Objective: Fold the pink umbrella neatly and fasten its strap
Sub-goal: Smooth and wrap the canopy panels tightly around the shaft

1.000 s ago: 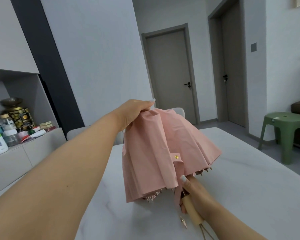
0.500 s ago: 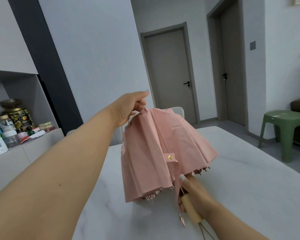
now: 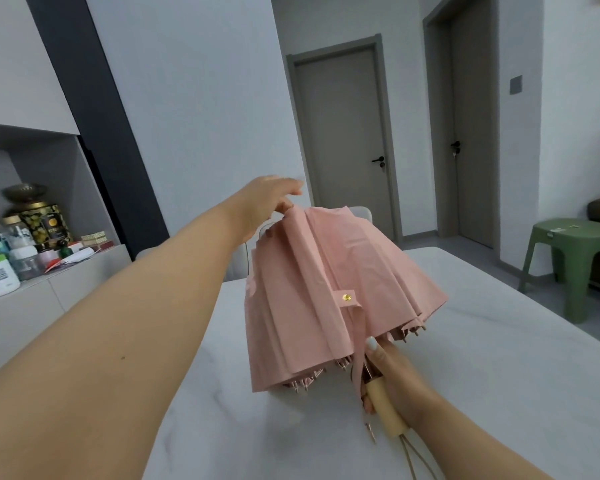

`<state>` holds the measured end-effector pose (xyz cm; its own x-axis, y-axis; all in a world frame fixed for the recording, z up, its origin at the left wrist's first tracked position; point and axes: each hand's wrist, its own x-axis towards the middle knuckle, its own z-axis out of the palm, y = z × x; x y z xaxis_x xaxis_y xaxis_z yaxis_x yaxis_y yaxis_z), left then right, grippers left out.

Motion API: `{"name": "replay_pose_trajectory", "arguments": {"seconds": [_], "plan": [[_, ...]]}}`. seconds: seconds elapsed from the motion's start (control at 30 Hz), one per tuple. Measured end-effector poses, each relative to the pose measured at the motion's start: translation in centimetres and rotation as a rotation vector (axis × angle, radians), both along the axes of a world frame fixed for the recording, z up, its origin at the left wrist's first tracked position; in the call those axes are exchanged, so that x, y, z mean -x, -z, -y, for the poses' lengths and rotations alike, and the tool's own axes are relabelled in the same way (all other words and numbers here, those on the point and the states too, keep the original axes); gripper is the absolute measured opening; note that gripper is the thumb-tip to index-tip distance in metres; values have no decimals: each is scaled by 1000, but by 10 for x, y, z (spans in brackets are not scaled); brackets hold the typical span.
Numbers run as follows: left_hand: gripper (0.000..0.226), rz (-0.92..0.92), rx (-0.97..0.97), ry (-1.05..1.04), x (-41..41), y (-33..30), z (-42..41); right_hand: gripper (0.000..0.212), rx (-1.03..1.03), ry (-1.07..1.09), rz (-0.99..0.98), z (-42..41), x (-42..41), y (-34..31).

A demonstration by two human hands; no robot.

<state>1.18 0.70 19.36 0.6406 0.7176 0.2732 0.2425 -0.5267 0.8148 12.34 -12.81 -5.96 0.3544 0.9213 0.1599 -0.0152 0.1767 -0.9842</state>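
My right hand (image 3: 392, 382) grips the pale wooden handle (image 3: 387, 410); left hand (image 3: 267, 202), fingers pinching a pleat of the collapsed pink fabric umbrella (image 3: 326, 292). Risk: uneven pleats bunch, leaving the snap strap (image 3: 347, 299) short.

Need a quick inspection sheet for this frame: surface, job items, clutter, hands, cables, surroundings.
Surface: white marble-look table, bare where visible.
Job's things: pink umbrella collapsed but loose, canopy unfolded; strap with gold snap unfastened.
Clutter: jars and bottles on side cabinet, off the table.
Hands: left hand pinches a canopy fold near the top; right hand grips the wooden handle.
Cables: nothing seen; only the handle's wrist cord.
Surroundings: green stool, two closed doors, chair back behind the umbrella.
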Motion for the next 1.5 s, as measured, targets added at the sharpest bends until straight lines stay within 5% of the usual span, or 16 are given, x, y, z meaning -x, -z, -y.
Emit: {"name": "replay_pose_trajectory", "arguments": {"seconds": [0.17,0.3,0.47,0.53,0.7,0.9,1.07,1.27,1.5], "plan": [[21,185,61,34,0,-1,-3,85,-39,-24,-30,1,0,0],[22,-8,-48,-12,1,0,-5,89,-44,-33,-34,2,2,-3],[16,23,12,17,6,-5,-9,53,-37,-20,-76,7,5,-8],[6,-102,-51,-10,6,-4,-6,64,-29,-23,-60,7,6,-9],[4,38,67,52,6,-7,-10,61,-24,-24,-25,9,8,-9],[15,-332,-146,-61,8,-11,-7,61,-5,-44,3,9,8,-9],[6,-190,-194,-183,11,-14,-10,46,-16,-47,-26,8,7,-10],[15,-386,-199,-147,17,-8,-15,63,1,-33,-29,8,6,-9],[22,-429,-150,-116,20,-7,-13,49,-6,-4,-19,8,8,-9]]}}
